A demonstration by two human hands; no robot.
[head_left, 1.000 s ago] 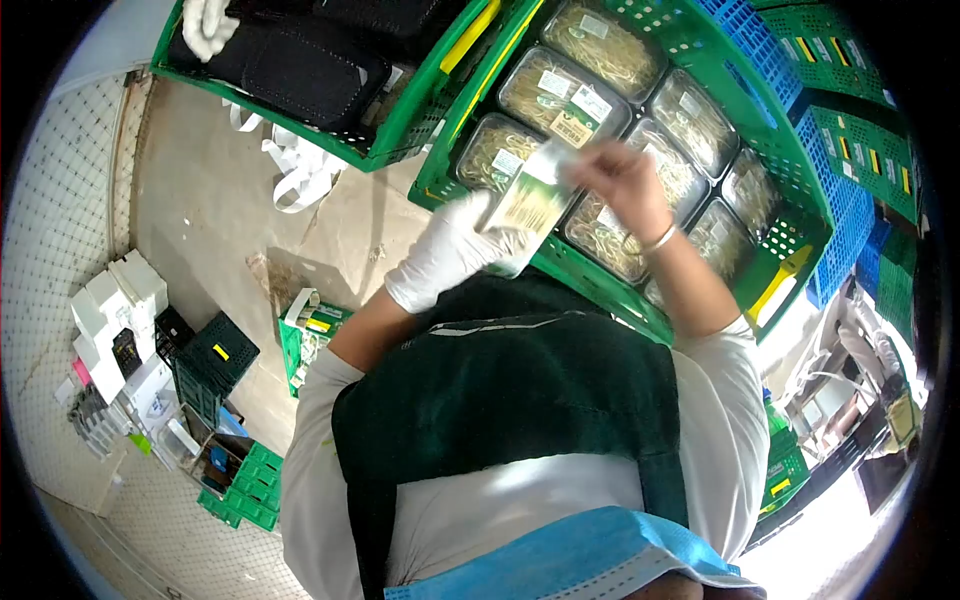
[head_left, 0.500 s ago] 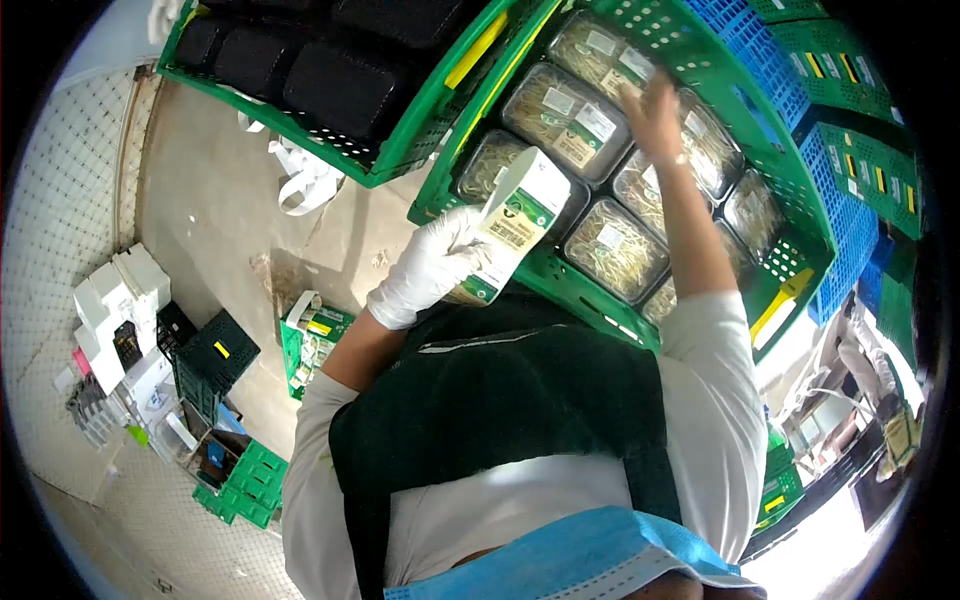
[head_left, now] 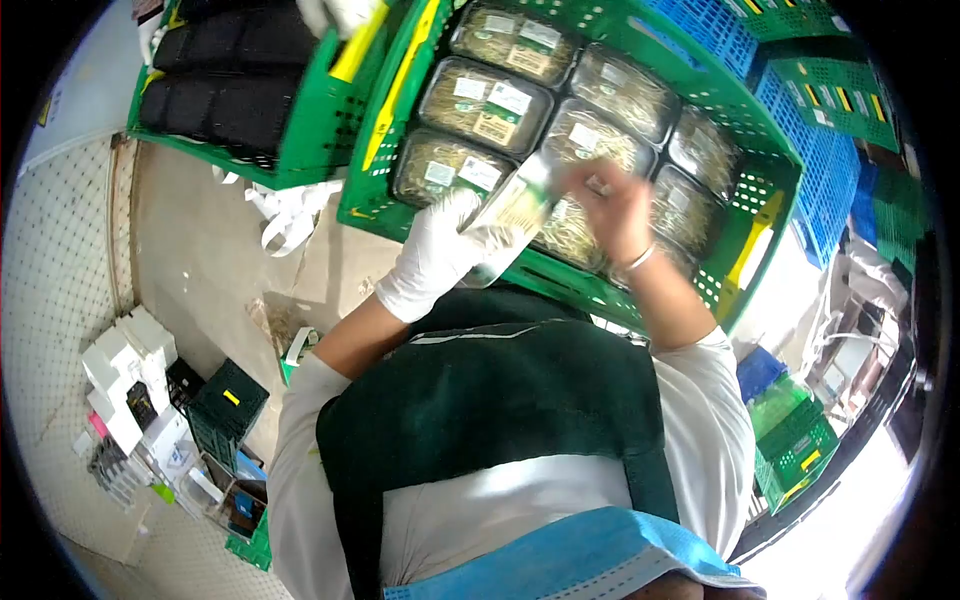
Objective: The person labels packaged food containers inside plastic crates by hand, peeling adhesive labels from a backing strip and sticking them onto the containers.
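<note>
My left hand (head_left: pixel 432 252), in a white glove, is closed around a bunch of printed green-and-cream labels (head_left: pixel 516 212), held over the near edge of a green crate (head_left: pixel 358 200). My bare right hand (head_left: pixel 615 210) is smeared by motion just right of the labels, and I cannot tell how its fingers are set. Clear-lidded trays of bean sprouts (head_left: pixel 585 140) fill much of the crate. White stickers show on many lids. The far-left tray (head_left: pixel 490 35) and the one below it (head_left: pixel 460 100) also carry a green-and-cream label.
A second green crate (head_left: pixel 300 150) with black trays (head_left: pixel 235 105) stands at upper left, with another person's gloved hand (head_left: pixel 345 14) at its edge. Blue crates (head_left: pixel 815 170) stand along the right. White boxes (head_left: pixel 130 360) and a dark crate (head_left: pixel 228 405) lie at lower left.
My right hand has come back from the far trays towards the labels in my left hand. The view has shifted, so the crates appear further left. A gloved hand now shows at the left crate's edge.
</note>
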